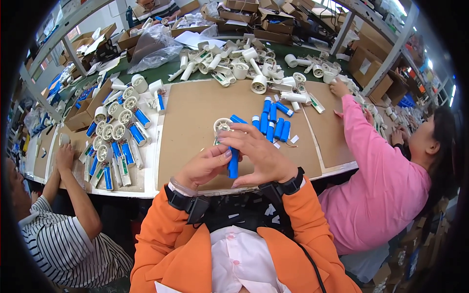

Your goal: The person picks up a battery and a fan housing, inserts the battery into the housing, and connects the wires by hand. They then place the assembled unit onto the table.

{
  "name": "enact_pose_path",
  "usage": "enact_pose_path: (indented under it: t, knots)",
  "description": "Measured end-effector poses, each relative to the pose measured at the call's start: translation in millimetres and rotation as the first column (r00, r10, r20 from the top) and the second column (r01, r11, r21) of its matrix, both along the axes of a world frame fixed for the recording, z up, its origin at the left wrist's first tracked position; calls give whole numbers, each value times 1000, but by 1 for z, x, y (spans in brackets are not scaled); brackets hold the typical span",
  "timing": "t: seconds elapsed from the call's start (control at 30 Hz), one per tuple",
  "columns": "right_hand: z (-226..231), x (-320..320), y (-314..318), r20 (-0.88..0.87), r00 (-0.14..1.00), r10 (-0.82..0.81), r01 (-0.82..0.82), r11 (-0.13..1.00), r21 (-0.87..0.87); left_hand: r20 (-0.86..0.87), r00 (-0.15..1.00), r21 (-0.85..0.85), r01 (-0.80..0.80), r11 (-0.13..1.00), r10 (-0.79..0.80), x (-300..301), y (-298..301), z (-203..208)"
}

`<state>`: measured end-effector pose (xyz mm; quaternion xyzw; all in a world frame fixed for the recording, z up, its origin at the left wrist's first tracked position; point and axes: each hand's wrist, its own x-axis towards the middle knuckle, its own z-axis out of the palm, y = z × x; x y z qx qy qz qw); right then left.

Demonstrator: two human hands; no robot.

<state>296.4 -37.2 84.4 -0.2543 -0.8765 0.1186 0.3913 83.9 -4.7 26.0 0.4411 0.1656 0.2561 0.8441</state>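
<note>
Above the brown board (190,105) in front of me, a blue cylindrical battery cell (233,168) points down toward my body. My left hand (205,163) closes on it, thumb and fingers pinching its upper part. Curved over the far end of the cell is my right hand (259,154), its fingertips by a round white plastic housing (223,125) with spokes inside. Its thumb lies near the cell's lower end. A bit of green shows by the fingertips; how the housing and cell join is hidden. Several loose blue cells (271,122) lie just beyond my right hand.
Left of the board, white housings with blue cells (119,132) stand grouped. A heap of white plastic parts (239,63) fills the far side. A person in pink (381,190) reaches in from the right; a person in stripes (73,239) sits left. Metal posts (391,53) frame the bench.
</note>
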Motion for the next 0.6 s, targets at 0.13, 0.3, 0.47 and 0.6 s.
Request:
enact_pose_path:
  t: [0.13,0.3,0.47,0.6]
  knots:
    - [-4,4,3,56,996,-66,65,998,20,61,998,13,7,1000,-8,2,1,4]
    - [-17,4,3,-8,983,-182,182,982,40,138,990,20,26,999,-29,2,6,-2]
    - [-21,10,3,-64,961,-269,261,960,-102,-171,972,383,-88,920,164,-16,31,-3]
    - [-40,22,9,-127,965,-231,170,912,-372,-259,764,761,-216,612,591,-33,60,11]
